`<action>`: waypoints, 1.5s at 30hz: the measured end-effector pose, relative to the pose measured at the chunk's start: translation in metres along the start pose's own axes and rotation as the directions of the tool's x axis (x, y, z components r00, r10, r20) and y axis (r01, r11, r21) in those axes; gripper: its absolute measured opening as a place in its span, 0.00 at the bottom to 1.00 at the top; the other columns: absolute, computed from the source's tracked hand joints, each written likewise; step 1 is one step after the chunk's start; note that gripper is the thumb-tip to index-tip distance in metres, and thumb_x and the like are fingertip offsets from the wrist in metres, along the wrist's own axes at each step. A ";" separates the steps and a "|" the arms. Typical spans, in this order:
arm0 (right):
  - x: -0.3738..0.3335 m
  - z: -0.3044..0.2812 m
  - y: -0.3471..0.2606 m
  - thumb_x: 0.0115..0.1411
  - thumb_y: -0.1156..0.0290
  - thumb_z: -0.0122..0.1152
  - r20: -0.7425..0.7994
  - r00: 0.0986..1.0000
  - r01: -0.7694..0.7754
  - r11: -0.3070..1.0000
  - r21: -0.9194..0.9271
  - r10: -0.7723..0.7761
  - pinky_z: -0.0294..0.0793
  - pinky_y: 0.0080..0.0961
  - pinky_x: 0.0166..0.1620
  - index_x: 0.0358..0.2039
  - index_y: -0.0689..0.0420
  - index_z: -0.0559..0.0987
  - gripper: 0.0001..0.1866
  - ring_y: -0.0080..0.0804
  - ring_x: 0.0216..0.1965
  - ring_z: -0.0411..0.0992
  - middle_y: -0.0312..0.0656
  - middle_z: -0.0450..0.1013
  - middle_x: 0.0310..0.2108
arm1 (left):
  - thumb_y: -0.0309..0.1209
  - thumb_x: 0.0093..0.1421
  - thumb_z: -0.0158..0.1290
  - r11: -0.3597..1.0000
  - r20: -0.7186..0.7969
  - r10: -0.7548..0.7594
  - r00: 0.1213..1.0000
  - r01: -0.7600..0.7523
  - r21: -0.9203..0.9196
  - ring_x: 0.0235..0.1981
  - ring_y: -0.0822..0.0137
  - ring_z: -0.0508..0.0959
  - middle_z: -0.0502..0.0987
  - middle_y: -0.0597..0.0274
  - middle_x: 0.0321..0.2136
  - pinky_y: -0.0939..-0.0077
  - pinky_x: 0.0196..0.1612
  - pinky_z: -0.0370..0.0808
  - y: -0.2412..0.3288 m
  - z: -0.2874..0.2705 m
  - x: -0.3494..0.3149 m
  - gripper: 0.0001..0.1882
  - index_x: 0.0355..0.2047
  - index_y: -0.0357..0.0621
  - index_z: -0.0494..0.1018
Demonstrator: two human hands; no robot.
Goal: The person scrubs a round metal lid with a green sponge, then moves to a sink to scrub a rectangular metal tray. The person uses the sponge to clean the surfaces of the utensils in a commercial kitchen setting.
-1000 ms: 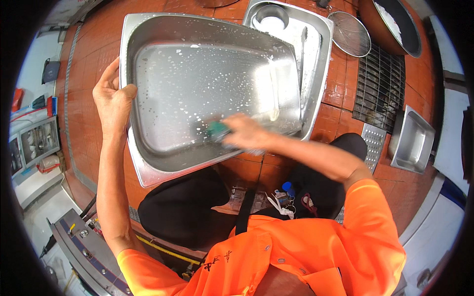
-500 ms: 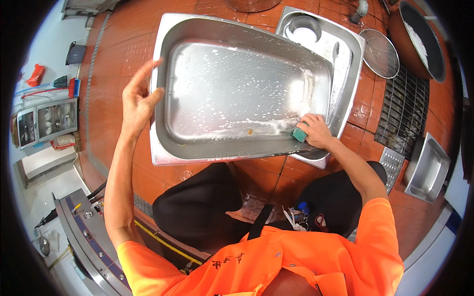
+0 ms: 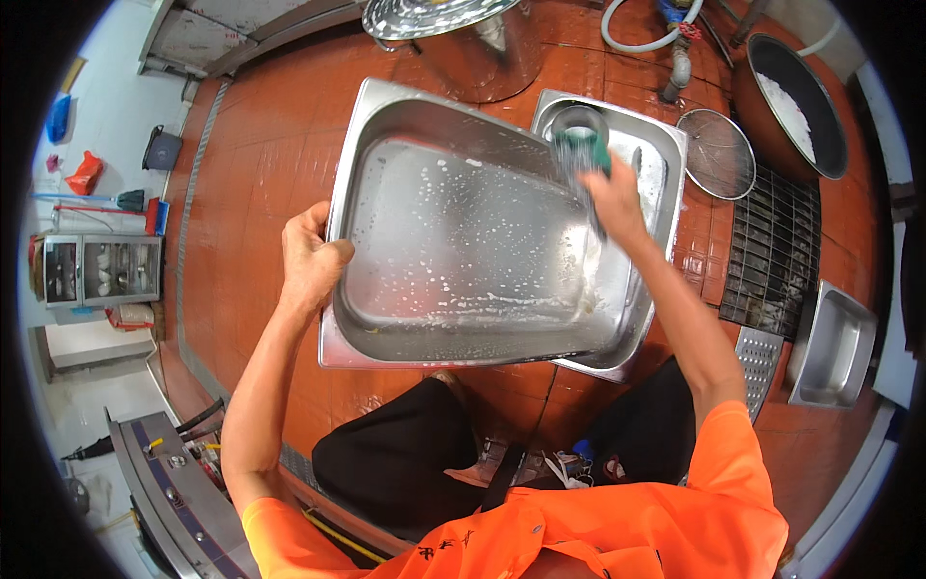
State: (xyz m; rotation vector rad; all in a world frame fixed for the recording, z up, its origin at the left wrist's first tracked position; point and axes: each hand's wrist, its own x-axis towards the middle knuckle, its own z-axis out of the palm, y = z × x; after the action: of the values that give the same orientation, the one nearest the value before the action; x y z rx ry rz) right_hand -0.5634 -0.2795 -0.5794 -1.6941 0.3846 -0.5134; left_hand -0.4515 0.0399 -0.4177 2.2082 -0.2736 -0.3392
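A deep rectangular steel pan (image 3: 444, 261) tilts in front of me, its inside spotted with white suds. My left hand (image 3: 313, 259) grips its left rim, thumb on the near side and fingers folded round the edge. Blurred by motion, my right hand (image 3: 619, 203) holds a green scouring pad (image 3: 582, 152) at the pan's far right edge. Beneath that edge lies a second steel pan (image 3: 672, 183) with whitish suds in it. A round metal cup (image 3: 576, 118) stands in this lower pan, partly hidden behind the pad.
To the right are a wire strainer (image 3: 716, 154), a large dark wok (image 3: 799, 111) with white foam, a floor grate (image 3: 772, 251) and a small steel pan (image 3: 835, 345). A big metal pot (image 3: 473, 58) stands beyond on the wet red tiles (image 3: 260, 154).
My right hand has moved the scouring pad from the near right corner to the far right edge. My left fingers, spread before, now close on the rim. The view has tilted farther out.
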 end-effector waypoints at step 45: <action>-0.127 -0.118 -0.189 0.50 0.83 0.54 -0.348 0.921 0.365 0.696 0.619 -0.175 0.67 0.33 0.57 0.52 0.61 0.68 0.26 0.37 0.52 0.68 0.46 0.69 0.51 | 0.19 0.35 0.54 -0.203 0.257 0.956 -0.142 -0.953 0.226 0.24 0.60 0.70 0.65 0.57 0.19 0.72 0.27 0.67 0.272 0.082 -0.012 0.11 0.16 0.38 0.62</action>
State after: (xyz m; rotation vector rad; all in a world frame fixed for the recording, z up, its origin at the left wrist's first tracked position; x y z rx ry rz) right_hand -0.7389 -0.2770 -0.3929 -0.9603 0.0955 -0.9796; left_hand -0.5111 -0.1809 -0.2484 1.5243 -2.1011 0.7256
